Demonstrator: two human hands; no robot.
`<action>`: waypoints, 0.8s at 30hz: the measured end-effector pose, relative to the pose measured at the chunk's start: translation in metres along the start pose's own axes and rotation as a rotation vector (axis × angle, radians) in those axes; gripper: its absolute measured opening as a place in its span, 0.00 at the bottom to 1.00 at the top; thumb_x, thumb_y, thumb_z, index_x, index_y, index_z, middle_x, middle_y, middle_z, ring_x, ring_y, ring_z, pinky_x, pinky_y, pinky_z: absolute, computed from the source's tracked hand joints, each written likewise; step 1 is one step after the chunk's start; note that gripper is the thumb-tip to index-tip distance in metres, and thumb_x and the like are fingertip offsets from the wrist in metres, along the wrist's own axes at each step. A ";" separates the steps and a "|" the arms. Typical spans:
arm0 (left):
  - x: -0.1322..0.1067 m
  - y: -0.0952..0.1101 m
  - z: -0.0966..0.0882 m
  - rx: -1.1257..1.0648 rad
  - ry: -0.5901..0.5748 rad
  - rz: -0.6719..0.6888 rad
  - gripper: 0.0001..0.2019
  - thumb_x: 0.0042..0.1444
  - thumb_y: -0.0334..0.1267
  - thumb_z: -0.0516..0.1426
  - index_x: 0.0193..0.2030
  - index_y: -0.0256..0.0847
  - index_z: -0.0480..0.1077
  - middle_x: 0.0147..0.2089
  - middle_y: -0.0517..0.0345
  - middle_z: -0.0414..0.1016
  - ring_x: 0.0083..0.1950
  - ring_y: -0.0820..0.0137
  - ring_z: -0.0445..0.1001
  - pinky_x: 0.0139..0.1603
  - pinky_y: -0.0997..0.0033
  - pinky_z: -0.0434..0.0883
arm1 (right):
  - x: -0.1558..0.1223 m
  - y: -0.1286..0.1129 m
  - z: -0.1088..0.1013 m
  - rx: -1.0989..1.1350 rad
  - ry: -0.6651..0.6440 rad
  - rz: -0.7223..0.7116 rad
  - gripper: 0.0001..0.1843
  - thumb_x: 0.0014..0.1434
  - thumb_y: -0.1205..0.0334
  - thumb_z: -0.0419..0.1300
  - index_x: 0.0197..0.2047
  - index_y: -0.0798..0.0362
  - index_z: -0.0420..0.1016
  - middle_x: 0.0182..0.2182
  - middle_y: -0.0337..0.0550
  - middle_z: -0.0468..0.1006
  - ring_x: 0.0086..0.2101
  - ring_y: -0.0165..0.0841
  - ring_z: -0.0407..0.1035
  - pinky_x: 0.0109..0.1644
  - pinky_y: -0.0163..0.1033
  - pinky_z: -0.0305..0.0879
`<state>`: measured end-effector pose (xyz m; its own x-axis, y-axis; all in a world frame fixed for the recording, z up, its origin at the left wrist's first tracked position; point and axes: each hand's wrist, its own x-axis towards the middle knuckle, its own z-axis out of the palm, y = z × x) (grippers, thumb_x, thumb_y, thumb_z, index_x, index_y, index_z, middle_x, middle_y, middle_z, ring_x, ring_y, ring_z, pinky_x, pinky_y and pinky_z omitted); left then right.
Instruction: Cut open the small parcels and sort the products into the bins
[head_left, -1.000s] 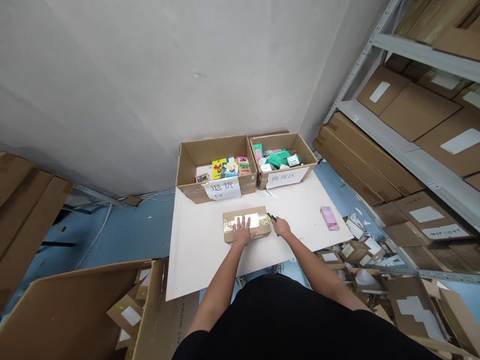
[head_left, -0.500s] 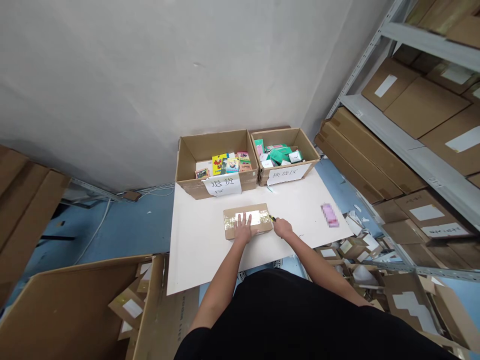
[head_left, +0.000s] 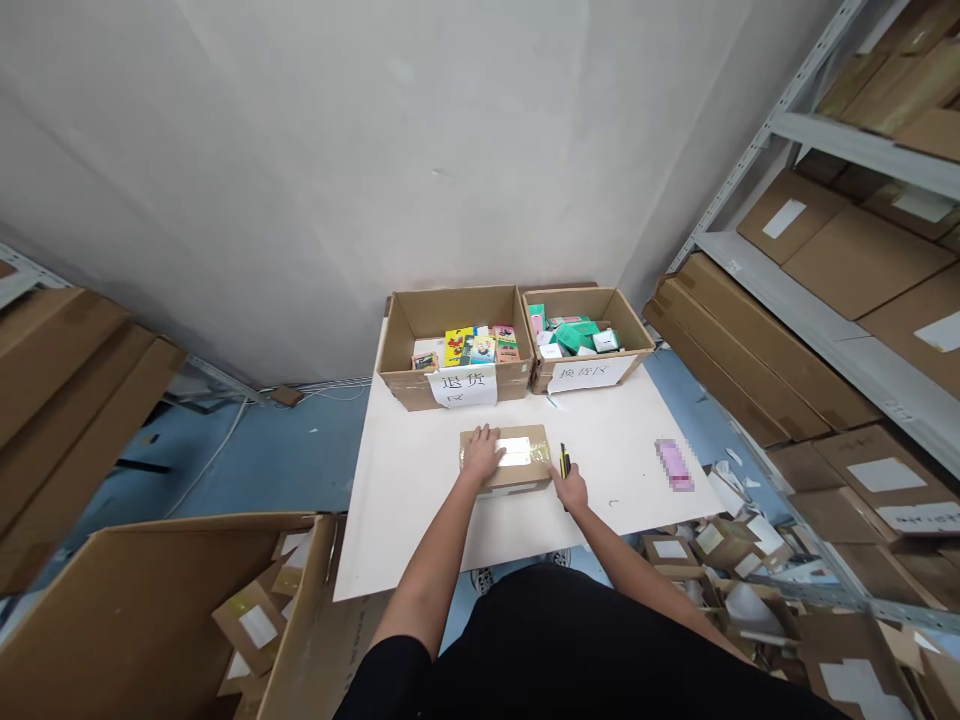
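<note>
A taped cardboard box (head_left: 534,477) with a white label on top lies on the white table (head_left: 405,500) in front of me. My left hand (head_left: 482,454) rests on the left part of its top, fingers spread. Just off the box's right end, my right hand (head_left: 571,488) is closed round a black and yellow box cutter (head_left: 565,458), which points up and away from me. Whether its blade is out is too small to tell.
Behind the box stand an open carton (head_left: 405,392) of colourful small packs and another carton (head_left: 637,345) of green and white packs. A blurred pink item (head_left: 674,466) lies at the table's right. Shelves (head_left: 825,290) of boxes stand right; a large carton (head_left: 187,540) holds parcels at left.
My left hand has shifted left along the box top. The box cutter has come away from the box's right end and turned upright in my right hand. The camera view has tilted slightly.
</note>
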<state>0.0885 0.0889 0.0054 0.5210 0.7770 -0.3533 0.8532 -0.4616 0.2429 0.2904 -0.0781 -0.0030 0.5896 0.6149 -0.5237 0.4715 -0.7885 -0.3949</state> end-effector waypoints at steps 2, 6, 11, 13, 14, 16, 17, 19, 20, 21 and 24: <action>-0.001 -0.017 -0.006 0.023 -0.028 -0.043 0.35 0.72 0.53 0.46 0.81 0.42 0.50 0.83 0.47 0.48 0.83 0.52 0.43 0.79 0.50 0.49 | 0.006 -0.012 0.013 -0.001 -0.017 0.012 0.33 0.68 0.32 0.56 0.60 0.52 0.65 0.51 0.59 0.83 0.50 0.46 0.81 0.44 0.40 0.72; -0.023 -0.031 0.004 0.046 0.016 -0.208 0.37 0.72 0.55 0.42 0.82 0.41 0.47 0.83 0.43 0.48 0.82 0.47 0.45 0.78 0.47 0.51 | 0.035 -0.049 0.020 0.041 -0.037 0.035 0.39 0.64 0.30 0.59 0.62 0.54 0.63 0.54 0.61 0.81 0.54 0.46 0.79 0.47 0.41 0.72; -0.061 -0.016 0.022 0.028 0.002 -0.354 0.34 0.72 0.53 0.41 0.72 0.30 0.66 0.64 0.30 0.75 0.62 0.46 0.74 0.61 0.49 0.70 | 0.083 -0.127 0.007 -0.030 0.016 -0.037 0.34 0.68 0.34 0.59 0.61 0.53 0.62 0.53 0.61 0.81 0.53 0.47 0.78 0.48 0.41 0.72; -0.068 -0.010 0.020 -0.006 -0.054 -0.302 0.31 0.73 0.50 0.40 0.61 0.33 0.76 0.55 0.35 0.79 0.56 0.50 0.78 0.57 0.52 0.73 | 0.094 -0.149 0.000 -0.062 0.004 -0.118 0.29 0.69 0.39 0.61 0.60 0.52 0.63 0.53 0.59 0.82 0.53 0.47 0.78 0.49 0.41 0.71; -0.068 -0.009 0.017 -0.014 -0.050 -0.281 0.29 0.73 0.48 0.40 0.57 0.35 0.79 0.54 0.37 0.80 0.55 0.51 0.78 0.57 0.52 0.73 | 0.096 -0.154 -0.003 -0.061 0.000 -0.147 0.28 0.68 0.41 0.62 0.60 0.51 0.64 0.53 0.59 0.82 0.53 0.47 0.78 0.50 0.41 0.71; -0.061 -0.011 0.007 -0.015 0.018 -0.244 0.26 0.73 0.44 0.41 0.58 0.39 0.78 0.59 0.39 0.78 0.60 0.52 0.76 0.59 0.53 0.73 | 0.093 -0.148 -0.008 -0.024 0.019 -0.159 0.29 0.68 0.40 0.62 0.60 0.51 0.63 0.53 0.58 0.82 0.53 0.48 0.78 0.49 0.41 0.71; -0.054 -0.013 0.001 -0.018 0.056 -0.207 0.25 0.72 0.44 0.43 0.62 0.40 0.76 0.65 0.41 0.75 0.65 0.53 0.73 0.62 0.54 0.72 | 0.088 -0.138 -0.007 0.001 0.035 -0.148 0.30 0.68 0.38 0.61 0.60 0.51 0.63 0.53 0.58 0.82 0.53 0.48 0.78 0.48 0.41 0.71; -0.038 -0.018 -0.008 -0.036 0.068 -0.081 0.26 0.71 0.45 0.46 0.72 0.44 0.68 0.76 0.47 0.64 0.75 0.55 0.62 0.69 0.56 0.67 | 0.068 -0.108 0.000 0.043 0.053 -0.120 0.33 0.68 0.33 0.58 0.61 0.52 0.62 0.53 0.58 0.82 0.52 0.48 0.79 0.47 0.41 0.72; -0.031 -0.020 -0.010 -0.044 0.037 -0.013 0.28 0.71 0.47 0.47 0.75 0.46 0.63 0.80 0.51 0.57 0.79 0.56 0.55 0.72 0.56 0.64 | 0.056 -0.091 0.008 0.047 0.029 -0.109 0.35 0.67 0.32 0.58 0.62 0.51 0.62 0.53 0.57 0.82 0.52 0.47 0.79 0.47 0.41 0.72; -0.024 -0.023 -0.011 -0.046 -0.003 0.039 0.30 0.71 0.48 0.47 0.78 0.48 0.58 0.83 0.55 0.51 0.82 0.57 0.49 0.75 0.55 0.61 | 0.042 -0.074 0.017 0.051 -0.014 -0.098 0.36 0.65 0.31 0.59 0.61 0.51 0.62 0.53 0.56 0.82 0.52 0.46 0.79 0.48 0.41 0.72; -0.017 -0.026 -0.004 -0.037 -0.076 0.044 0.32 0.72 0.49 0.43 0.82 0.53 0.48 0.85 0.60 0.40 0.84 0.58 0.39 0.78 0.46 0.54 | 0.012 -0.039 0.043 0.038 -0.131 -0.081 0.36 0.61 0.31 0.64 0.59 0.50 0.65 0.52 0.54 0.83 0.51 0.44 0.80 0.48 0.40 0.72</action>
<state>0.0571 0.0892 0.0084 0.5598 0.7209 -0.4085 0.8285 -0.4777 0.2924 0.2508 -0.0408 -0.0267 0.4583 0.6716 -0.5821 0.4875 -0.7376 -0.4672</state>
